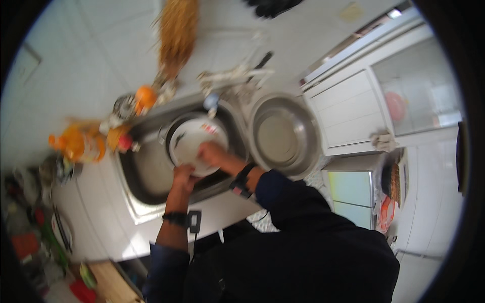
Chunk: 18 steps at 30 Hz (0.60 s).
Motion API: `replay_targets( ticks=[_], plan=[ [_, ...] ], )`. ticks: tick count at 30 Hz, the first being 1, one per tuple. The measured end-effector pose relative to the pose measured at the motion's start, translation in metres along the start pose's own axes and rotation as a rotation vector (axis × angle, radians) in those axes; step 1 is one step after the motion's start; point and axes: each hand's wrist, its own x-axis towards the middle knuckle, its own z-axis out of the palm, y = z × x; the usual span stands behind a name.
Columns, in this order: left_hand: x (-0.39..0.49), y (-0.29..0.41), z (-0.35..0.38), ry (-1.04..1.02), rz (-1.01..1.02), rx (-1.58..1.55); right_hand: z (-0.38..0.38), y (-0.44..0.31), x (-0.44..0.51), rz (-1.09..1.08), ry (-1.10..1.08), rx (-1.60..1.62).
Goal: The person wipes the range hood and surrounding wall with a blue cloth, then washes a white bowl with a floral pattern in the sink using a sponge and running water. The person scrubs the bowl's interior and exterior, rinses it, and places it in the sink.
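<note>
A white round dish [189, 140] with a red and a dark pattern lies in or over a metal basin [171, 127], inside the larger bowl of a stainless steel sink [151, 166]. My left hand [184, 177] grips the dish's near rim. Over the dish's right part is my right hand [213, 153], blurred and with its fingers curled; whether it holds anything cannot be told. A faucet with a blue part [211, 101] hangs over the sink's far edge.
Right of the sink stands a round metal basin [280, 132]. An orange bottle [81, 146] and an orange round thing [146, 97] are at the left and back. A straw broom [178, 34] hangs at the wall. A white cabinet [348, 111] is to the right.
</note>
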Motion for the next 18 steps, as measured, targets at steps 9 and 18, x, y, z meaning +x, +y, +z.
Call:
replay_targets(
  ticks=[9,18],
  plan=[
    [-0.021,0.018,0.019,0.008,-0.018,0.045,-0.034,-0.047,-0.002,0.079,0.046,0.2],
    [0.004,0.008,-0.001,0.096,-0.052,0.035,-0.081,-0.06,-0.027,-0.033,0.354,-0.525]
  ],
)
